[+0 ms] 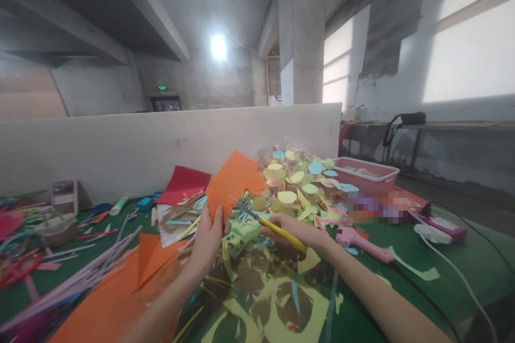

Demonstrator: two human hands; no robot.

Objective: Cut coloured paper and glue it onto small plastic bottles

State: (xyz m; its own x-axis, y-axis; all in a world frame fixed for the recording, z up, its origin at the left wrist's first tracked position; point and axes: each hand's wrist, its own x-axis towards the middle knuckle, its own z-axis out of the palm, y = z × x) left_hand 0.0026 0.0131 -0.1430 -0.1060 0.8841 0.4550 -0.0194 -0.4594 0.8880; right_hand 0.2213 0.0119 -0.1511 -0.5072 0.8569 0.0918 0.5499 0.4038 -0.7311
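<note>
My left hand (pixel 208 238) is closed on the lower edge of an orange paper sheet (pixel 233 177), holding it upright above the table. My right hand (pixel 292 231) grips yellow-handled scissors (pixel 277 228); their blades (pixel 243 208) point left and touch the sheet's lower right edge. Below both hands lies a heap of yellow, green and blue paper offcuts (pixel 257 284).
A pile of cut paper circles (pixel 300 179) sits behind the hands, with a pink tray (pixel 368 174) beside it. A pink glue gun (pixel 362 241) and a white cable (pixel 454 273) lie to the right. Orange sheets (pixel 120 289), coloured strips, a glue stick (pixel 118 205) and a white board wall (pixel 161 144) fill the left and back.
</note>
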